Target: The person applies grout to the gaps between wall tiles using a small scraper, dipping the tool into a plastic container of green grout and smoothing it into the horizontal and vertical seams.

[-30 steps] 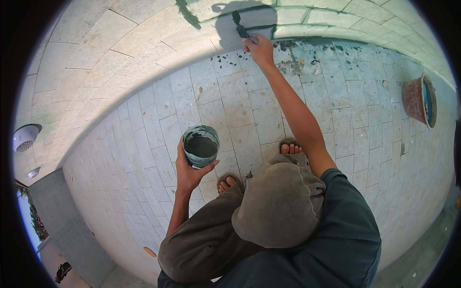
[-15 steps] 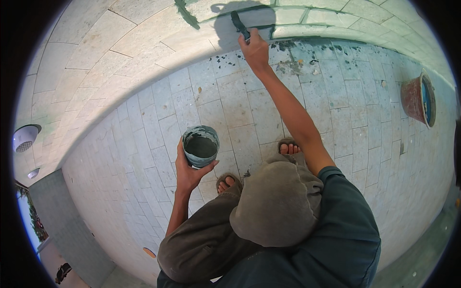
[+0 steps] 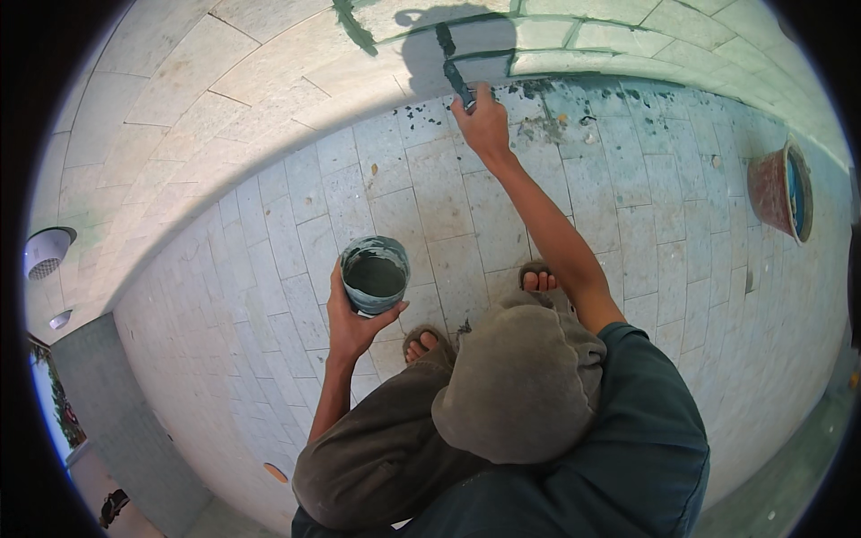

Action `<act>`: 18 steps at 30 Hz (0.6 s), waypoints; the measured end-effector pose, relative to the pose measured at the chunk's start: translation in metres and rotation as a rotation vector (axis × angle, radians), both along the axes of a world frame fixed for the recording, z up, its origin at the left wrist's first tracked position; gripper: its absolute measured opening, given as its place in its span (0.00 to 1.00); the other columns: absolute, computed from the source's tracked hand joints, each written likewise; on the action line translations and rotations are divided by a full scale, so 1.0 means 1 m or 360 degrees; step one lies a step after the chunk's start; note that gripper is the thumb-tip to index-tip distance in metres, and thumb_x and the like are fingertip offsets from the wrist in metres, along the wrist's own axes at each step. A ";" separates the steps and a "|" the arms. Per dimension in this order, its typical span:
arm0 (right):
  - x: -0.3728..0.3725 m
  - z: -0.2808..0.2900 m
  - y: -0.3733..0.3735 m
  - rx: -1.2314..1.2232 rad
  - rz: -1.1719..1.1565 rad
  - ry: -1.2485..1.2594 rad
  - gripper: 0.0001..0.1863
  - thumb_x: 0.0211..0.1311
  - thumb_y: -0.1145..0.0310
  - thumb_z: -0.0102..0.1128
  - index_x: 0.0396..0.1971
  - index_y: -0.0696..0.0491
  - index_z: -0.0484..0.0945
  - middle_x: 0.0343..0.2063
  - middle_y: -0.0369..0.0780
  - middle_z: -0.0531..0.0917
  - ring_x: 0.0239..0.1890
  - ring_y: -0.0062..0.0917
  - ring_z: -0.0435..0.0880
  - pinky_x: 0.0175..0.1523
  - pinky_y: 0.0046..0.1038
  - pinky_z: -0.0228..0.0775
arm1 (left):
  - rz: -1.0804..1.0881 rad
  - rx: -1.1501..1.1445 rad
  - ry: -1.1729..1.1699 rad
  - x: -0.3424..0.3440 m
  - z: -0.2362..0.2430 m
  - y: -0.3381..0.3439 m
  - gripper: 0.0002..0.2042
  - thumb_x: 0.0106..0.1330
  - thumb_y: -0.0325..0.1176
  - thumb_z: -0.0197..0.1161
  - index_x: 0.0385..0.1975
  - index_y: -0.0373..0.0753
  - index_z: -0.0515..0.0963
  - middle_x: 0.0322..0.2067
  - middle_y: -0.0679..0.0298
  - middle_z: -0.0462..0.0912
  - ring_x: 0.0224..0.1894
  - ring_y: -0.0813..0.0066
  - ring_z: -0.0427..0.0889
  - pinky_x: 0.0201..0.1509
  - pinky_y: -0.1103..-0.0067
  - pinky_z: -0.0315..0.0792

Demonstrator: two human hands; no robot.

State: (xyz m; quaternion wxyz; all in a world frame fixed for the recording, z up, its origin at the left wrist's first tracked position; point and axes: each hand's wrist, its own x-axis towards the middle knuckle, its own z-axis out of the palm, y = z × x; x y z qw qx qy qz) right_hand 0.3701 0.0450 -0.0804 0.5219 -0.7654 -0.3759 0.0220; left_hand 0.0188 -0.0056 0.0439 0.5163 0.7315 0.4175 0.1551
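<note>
The right hand (image 3: 484,124) is clenched around a dark grout tool (image 3: 456,73), its tip pressed to a joint of the stone wall (image 3: 224,81) just above the hand. The left hand (image 3: 352,321) cups a small tub of grey-green grout (image 3: 375,274) from below, well apart, over the tiled floor (image 3: 269,296).

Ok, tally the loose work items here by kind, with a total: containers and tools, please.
Small cup of dark grey mix, held in the left hand: 1
Reddish bucket on the tiled floor at right: 1
Dark tool, held in the right hand against the wall: 1
Total: 3
</note>
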 end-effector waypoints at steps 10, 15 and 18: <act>0.025 0.007 0.036 0.0189 -0.0196 -0.0592 0.13 0.57 0.67 0.66 0.36 0.58 0.73 0.18 0.48 0.80 0.22 0.44 0.83 0.26 0.40 0.74 | -0.0035 0.0016 -0.0020 0.002 -0.002 0.000 0.50 0.45 0.32 0.82 0.68 0.31 0.55 0.54 0.50 0.76 0.56 0.63 0.78 0.59 0.69 0.73; 0.021 -0.007 0.033 -0.0133 -0.0160 -0.0438 0.14 0.57 0.65 0.64 0.35 0.58 0.71 0.23 0.51 0.82 0.25 0.49 0.83 0.29 0.45 0.75 | -0.0008 -0.0032 -0.0006 0.003 0.002 0.000 0.50 0.45 0.32 0.82 0.67 0.31 0.56 0.54 0.50 0.76 0.56 0.63 0.78 0.59 0.69 0.73; 0.015 -0.009 0.022 -0.0246 -0.0098 -0.0322 0.14 0.58 0.65 0.63 0.35 0.58 0.70 0.25 0.52 0.82 0.26 0.50 0.83 0.31 0.47 0.76 | -0.0007 -0.0025 -0.0007 0.001 0.000 0.000 0.50 0.45 0.32 0.82 0.67 0.31 0.56 0.54 0.50 0.77 0.56 0.63 0.78 0.59 0.69 0.73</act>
